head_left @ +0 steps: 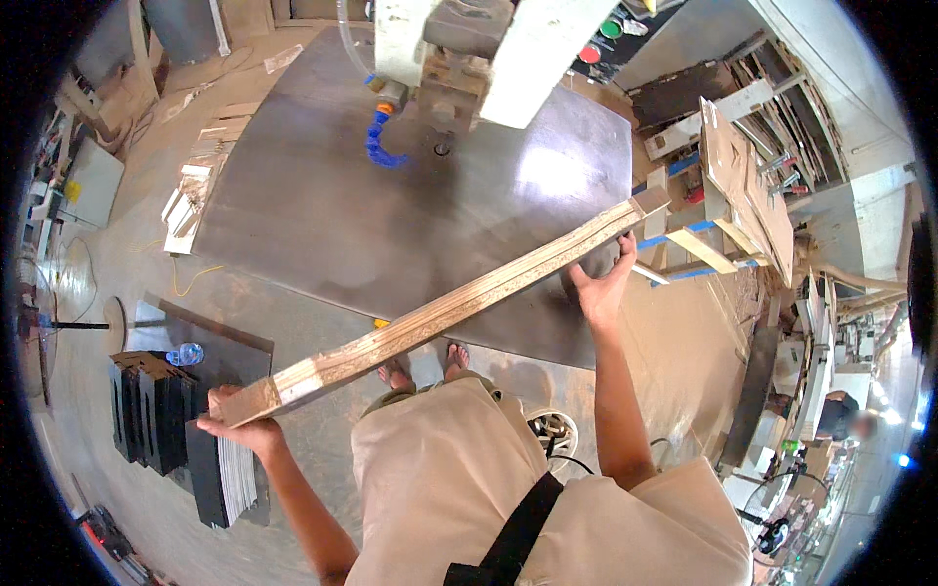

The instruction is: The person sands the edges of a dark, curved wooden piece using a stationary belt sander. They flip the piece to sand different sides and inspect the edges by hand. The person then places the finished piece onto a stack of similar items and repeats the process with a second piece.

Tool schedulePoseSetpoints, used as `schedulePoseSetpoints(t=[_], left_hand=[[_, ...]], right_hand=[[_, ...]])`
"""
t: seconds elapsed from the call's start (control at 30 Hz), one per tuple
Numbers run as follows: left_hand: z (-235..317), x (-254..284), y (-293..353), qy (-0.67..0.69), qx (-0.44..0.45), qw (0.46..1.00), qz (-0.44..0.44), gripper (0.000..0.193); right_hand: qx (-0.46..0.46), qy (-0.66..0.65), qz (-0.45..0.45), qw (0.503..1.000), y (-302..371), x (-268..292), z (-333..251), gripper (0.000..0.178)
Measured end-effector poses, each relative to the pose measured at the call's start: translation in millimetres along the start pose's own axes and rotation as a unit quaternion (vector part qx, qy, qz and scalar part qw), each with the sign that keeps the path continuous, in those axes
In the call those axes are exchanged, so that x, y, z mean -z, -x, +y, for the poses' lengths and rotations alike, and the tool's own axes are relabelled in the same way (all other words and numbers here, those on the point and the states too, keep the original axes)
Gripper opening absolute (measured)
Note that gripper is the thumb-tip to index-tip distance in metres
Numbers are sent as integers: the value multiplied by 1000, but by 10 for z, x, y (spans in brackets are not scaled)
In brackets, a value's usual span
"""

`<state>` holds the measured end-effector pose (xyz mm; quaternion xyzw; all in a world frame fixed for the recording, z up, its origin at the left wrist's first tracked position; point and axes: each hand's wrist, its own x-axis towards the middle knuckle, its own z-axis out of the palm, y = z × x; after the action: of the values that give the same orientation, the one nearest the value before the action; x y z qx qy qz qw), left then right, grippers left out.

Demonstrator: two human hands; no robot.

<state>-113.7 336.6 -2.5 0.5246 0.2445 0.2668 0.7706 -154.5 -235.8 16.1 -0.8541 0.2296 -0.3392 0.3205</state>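
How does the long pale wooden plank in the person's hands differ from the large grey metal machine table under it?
The long pale wooden plank is narrow and light brown; the large grey metal machine table is broad, dull grey and reflects light. The plank is lifted, gripped near its ends by the left hand and the right hand; the table lies fixed and flat. Both have straight edges.
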Motion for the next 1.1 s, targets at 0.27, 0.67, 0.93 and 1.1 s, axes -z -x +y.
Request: schedulePoseSetpoints(t=[0.27, 0.67, 0.93, 1.1], left_hand=[[33, -47, 24, 30, -6, 999, -26, 72], [361, -92, 153, -239, 150, 959, 15, 89], [88, 500, 288, -292, 143, 939, -113, 41], [86, 631, 703, -309, 145, 935, -99, 37]], right_hand=[[-29, -14, 12, 999, 76, 6, 62, 96], [57, 99, -99, 989, -272, -166, -111, 89], [34, 179, -203, 962, -471, -528, -90, 97], [84, 139, -225, 961, -759, -757, -51, 99]])
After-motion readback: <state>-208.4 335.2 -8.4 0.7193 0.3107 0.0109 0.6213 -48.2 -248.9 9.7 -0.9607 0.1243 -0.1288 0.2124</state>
